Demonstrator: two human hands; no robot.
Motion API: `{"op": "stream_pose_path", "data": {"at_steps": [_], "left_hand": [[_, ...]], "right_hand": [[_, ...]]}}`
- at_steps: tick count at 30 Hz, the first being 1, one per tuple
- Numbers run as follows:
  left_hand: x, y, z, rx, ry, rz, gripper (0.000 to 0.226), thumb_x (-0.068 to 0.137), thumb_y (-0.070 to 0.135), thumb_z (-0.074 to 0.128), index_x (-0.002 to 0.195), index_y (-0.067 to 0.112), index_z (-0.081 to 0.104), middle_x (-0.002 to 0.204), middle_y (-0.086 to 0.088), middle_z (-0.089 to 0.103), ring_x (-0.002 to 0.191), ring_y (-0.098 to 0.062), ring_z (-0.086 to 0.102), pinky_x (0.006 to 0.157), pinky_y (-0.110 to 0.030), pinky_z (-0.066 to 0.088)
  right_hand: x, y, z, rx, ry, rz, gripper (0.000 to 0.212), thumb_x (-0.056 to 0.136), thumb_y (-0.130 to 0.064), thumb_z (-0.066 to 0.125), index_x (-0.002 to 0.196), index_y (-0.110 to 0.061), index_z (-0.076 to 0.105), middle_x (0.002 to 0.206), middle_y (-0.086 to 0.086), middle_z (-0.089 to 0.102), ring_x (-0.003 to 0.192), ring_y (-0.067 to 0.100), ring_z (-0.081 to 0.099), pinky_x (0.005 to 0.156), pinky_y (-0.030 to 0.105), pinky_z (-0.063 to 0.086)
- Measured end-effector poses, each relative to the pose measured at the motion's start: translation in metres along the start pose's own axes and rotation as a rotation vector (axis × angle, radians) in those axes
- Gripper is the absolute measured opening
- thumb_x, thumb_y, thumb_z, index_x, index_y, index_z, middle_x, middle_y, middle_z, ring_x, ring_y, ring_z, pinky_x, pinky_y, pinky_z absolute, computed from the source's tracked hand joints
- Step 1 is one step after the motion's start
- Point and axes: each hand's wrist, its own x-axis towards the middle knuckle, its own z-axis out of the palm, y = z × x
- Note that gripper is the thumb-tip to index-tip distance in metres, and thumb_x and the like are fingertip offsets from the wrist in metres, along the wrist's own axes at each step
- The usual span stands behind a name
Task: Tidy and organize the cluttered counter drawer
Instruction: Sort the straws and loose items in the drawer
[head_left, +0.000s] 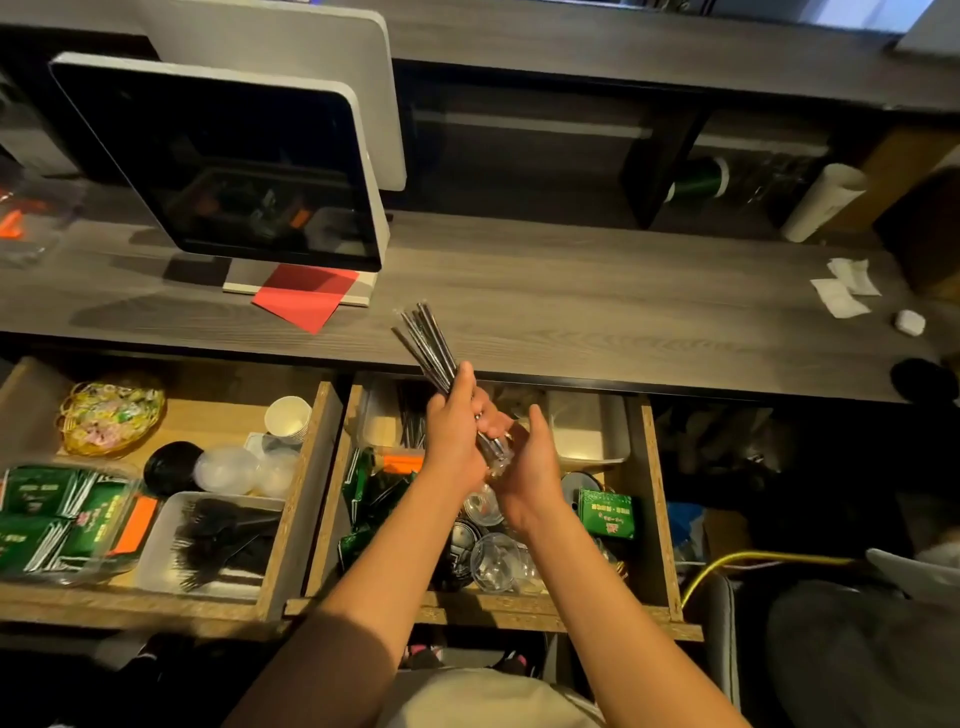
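A bundle of black wrapped straws (423, 340) slants up and to the left over the open right drawer (655, 499). My left hand (454, 428) grips the bundle around its middle. My right hand (524, 460) cups the bundle's lower end, fingers curled round it. Below my hands the drawer holds more black straws in a clear bin (376, 423), green packets (607, 513), clear plastic lids (493, 561) and an empty white bin (589, 428).
The left drawer (291, 499) holds a basket of sweets (109, 418), paper cups (287, 417), green packets and a bin of black forks (218, 540). On the counter (571, 291) stand a screen (223, 161) over red paper (304, 299), with white packets (844, 286) at right.
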Motion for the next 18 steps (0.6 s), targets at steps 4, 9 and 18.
{"op": "stream_pose_path", "data": {"at_steps": [4, 9, 18], "left_hand": [[0.000, 0.007, -0.023, 0.407, -0.116, -0.110, 0.042, 0.095, 0.056, 0.048, 0.089, 0.014, 0.050, 0.056, 0.005, 0.036, 0.043, -0.009, 0.030, 0.039, -0.022, 0.027], [-0.007, -0.002, -0.046, 0.587, -0.238, -0.375, 0.061, 0.094, 0.069, 0.029, 0.085, 0.012, 0.050, 0.056, 0.004, 0.035, 0.044, -0.010, 0.029, 0.040, -0.022, 0.025], [0.005, 0.000, -0.106, 0.834, -0.259, -0.352, 0.029, 0.101, 0.042, 0.048, 0.100, 0.015, 0.058, 0.069, 0.002, 0.052, 0.050, -0.010, 0.041, 0.048, -0.022, 0.036]], "right_hand": [[0.009, -0.020, -0.012, -0.177, -0.018, -0.192, 0.051, 0.102, -0.046, 0.039, 0.125, -0.006, 0.060, 0.113, 0.010, 0.066, 0.098, 0.019, 0.064, 0.081, 0.032, 0.050], [0.024, -0.033, 0.008, -0.584, -0.205, -0.159, 0.032, 0.096, -0.035, 0.058, 0.103, -0.006, 0.070, 0.094, 0.008, 0.073, 0.077, 0.014, 0.066, 0.069, 0.028, 0.050], [0.069, 0.008, 0.026, -0.177, -0.104, 0.010, 0.013, 0.103, -0.014, 0.048, 0.092, -0.008, 0.049, 0.061, 0.004, 0.051, 0.049, 0.017, 0.054, 0.055, 0.032, 0.047]]}}
